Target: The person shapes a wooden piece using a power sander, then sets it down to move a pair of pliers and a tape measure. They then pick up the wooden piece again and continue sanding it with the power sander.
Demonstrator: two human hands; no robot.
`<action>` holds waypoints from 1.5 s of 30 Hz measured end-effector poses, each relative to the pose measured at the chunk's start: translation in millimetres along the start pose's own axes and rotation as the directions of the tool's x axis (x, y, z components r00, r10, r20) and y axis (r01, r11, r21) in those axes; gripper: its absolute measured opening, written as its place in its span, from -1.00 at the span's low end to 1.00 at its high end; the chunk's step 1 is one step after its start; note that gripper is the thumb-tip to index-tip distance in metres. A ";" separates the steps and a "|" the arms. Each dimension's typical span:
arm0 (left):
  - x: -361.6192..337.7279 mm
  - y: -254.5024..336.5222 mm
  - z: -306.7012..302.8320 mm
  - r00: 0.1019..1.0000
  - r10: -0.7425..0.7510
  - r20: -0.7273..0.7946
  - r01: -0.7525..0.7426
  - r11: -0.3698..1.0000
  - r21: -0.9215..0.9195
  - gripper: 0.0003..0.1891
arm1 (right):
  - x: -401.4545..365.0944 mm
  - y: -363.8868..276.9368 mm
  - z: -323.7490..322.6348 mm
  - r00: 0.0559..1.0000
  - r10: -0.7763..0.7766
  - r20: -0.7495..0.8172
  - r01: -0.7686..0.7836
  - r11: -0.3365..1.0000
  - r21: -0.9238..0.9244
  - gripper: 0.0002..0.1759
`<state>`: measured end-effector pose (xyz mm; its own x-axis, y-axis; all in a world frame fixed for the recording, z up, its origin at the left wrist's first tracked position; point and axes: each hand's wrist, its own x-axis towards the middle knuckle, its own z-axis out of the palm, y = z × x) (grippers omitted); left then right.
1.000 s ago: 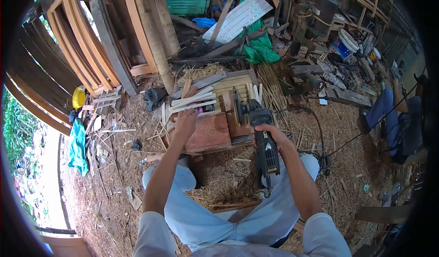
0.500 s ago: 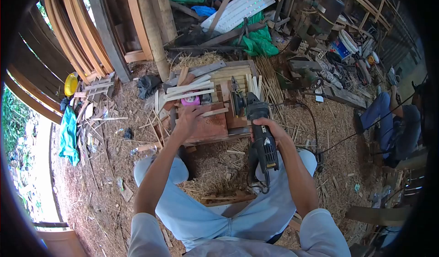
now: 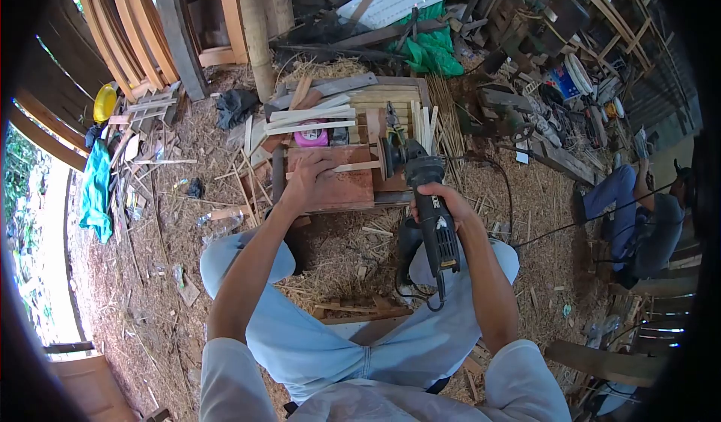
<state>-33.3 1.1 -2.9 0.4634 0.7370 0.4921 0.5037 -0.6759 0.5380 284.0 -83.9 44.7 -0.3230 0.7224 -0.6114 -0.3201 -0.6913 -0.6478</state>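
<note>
My right hand [image 3: 444, 202] is wrapped round the body of a black angle grinder [image 3: 434, 226], whose disc end points up and left. With its fingers over a thin wooden strip [image 3: 354, 167], my left hand [image 3: 309, 172] presses it on a reddish-brown board [image 3: 342, 189]. The strip's right end lies at the grinder's disc [image 3: 387, 157]; whether they touch I cannot tell. A pink tape measure [image 3: 311, 133] sits just beyond my left hand, beside pale wooden strips [image 3: 312, 117]. Pliers [image 3: 393, 119] lie beyond the disc.
A co-worker in blue trousers [image 3: 610, 196] sits at the right. A black cord [image 3: 505, 185] loops beside my right knee. Wood shavings [image 3: 338, 253] cover the ground. Wooden frames [image 3: 135, 35] stand at the upper left, and a green sheet [image 3: 435, 50] lies at the back.
The strip under my left hand now reaches the grinder's disc and lies flatter. My left hand has shifted slightly on the board. The whole view has tilted and shifted a little.
</note>
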 end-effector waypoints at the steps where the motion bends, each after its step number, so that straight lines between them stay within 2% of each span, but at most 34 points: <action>1: -0.2 -0.7 -0.2 1.000 0.005 0.006 -0.005 1.000 -0.019 -0.76 | -1.6 -0.5 2.1 1.000 0.005 -0.001 -0.005 1.000 -0.001 -0.64; 12: -4.6 0.4 -0.9 1.000 0.020 -0.001 -0.020 1.000 -0.007 -0.76 | -5.7 0.2 12.5 0.994 -0.058 -0.097 0.062 0.998 0.032 -0.66; 17: -0.9 6.8 -7.7 0.999 -0.030 -0.021 0.028 0.998 -0.053 -0.79 | -6.3 -4.5 12.8 0.998 -0.036 -0.053 0.038 0.999 0.035 -0.69; 19: -1.9 10.5 -19.9 0.999 -0.017 -0.039 0.018 1.000 0.025 -0.78 | -13.0 -11.5 24.4 0.999 -0.014 -0.046 0.015 0.999 0.029 -0.70; 21: -8.3 9.7 -28.2 0.998 -0.008 -0.061 0.013 0.996 0.093 -0.76 | -20.3 -12.8 38.7 0.957 -0.231 -0.173 0.193 0.958 -0.211 -0.71; 22: -12.3 3.9 -31.4 0.999 -0.010 -0.033 0.014 0.995 0.102 -0.76 | -20.5 -13.1 43.4 0.956 -0.239 -0.171 0.200 0.955 -0.218 -0.71; 24: -19.6 1.2 -33.9 1.000 -0.006 -0.004 0.007 0.994 0.109 -0.75 | -22.3 -11.1 52.7 0.919 -0.345 -0.192 0.255 0.890 -0.378 -0.69; 25: -22.8 2.2 -36.0 0.998 -0.060 0.003 0.059 0.991 0.123 -0.76 | -23.0 -11.8 58.2 0.916 -0.354 -0.190 0.263 0.886 -0.382 -0.69; 26: -25.2 1.9 -38.1 0.993 -0.116 0.005 0.114 0.984 0.138 -0.77 | -23.1 -13.0 64.8 0.863 -0.454 -0.221 0.254 0.768 -0.588 -0.61; 28: -29.0 -0.3 -33.3 0.993 -0.107 -0.050 0.112 0.985 0.133 -0.76 | -26.0 -14.7 82.3 0.738 -0.644 -0.201 0.135 0.434 -0.891 -0.43; 29: -32.8 -1.4 -30.0 0.990 -0.104 -0.094 0.115 0.985 0.126 -0.74 | -29.6 -16.5 90.6 0.733 -0.649 -0.203 0.091 0.389 -0.917 -0.32; 30: -33.4 -3.2 -28.6 0.990 -0.104 -0.095 0.116 0.985 0.129 -0.74 | -27.9 -17.5 95.0 0.734 -0.650 -0.200 0.094 0.388 -0.917 -0.32; 32: -36.1 -6.2 -23.2 0.989 -0.073 -0.131 0.084 0.994 0.075 -0.78 | -26.8 -17.0 100.7 0.728 -0.674 -0.126 0.067 0.252 -0.965 -0.29; 33: -36.0 -6.0 -23.2 0.989 -0.072 -0.132 0.082 0.994 0.069 -0.78 | -23.8 -17.7 101.7 0.727 -0.674 -0.130 0.060 0.251 -0.966 -0.29; 35: -37.1 -4.0 -21.6 0.986 -0.102 -0.133 0.101 0.995 -0.014 -0.82 | -16.8 -15.7 101.9 0.736 -0.671 -0.086 0.026 0.155 -0.988 -0.25; 36: -36.2 -2.7 -21.4 0.986 -0.101 -0.133 0.099 0.995 -0.020 -0.82 | -17.0 -14.6 105.0 0.735 -0.672 -0.091 0.020 0.155 -0.988 -0.25; 38: -36.5 -1.3 -22.2 0.987 -0.099 -0.126 0.098 0.995 -0.013 -0.88 | -15.8 -11.0 112.0 0.764 -0.643 -0.054 -0.019 0.062 -0.998 -0.21; 41: -37.2 -5.2 -23.3 0.991 -0.116 -0.070 0.113 0.993 -0.044 -0.84 | -4.6 2.5 107.1 0.757 -0.653 -0.016 -0.001 0.024 -1.000 -0.22; 45: -36.0 -4.2 -26.2 0.991 -0.121 -0.054 0.119 0.992 -0.044 -0.85 | -1.9 7.6 112.6 0.759 -0.648 -0.061 -0.048 0.038 -0.998 -0.25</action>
<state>-71.2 -22.5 -5.1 0.3592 0.8123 0.4594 0.5222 -0.5830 0.6224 181.9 -92.1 92.1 0.0166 0.9973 -0.0716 0.8923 -0.0470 -0.4490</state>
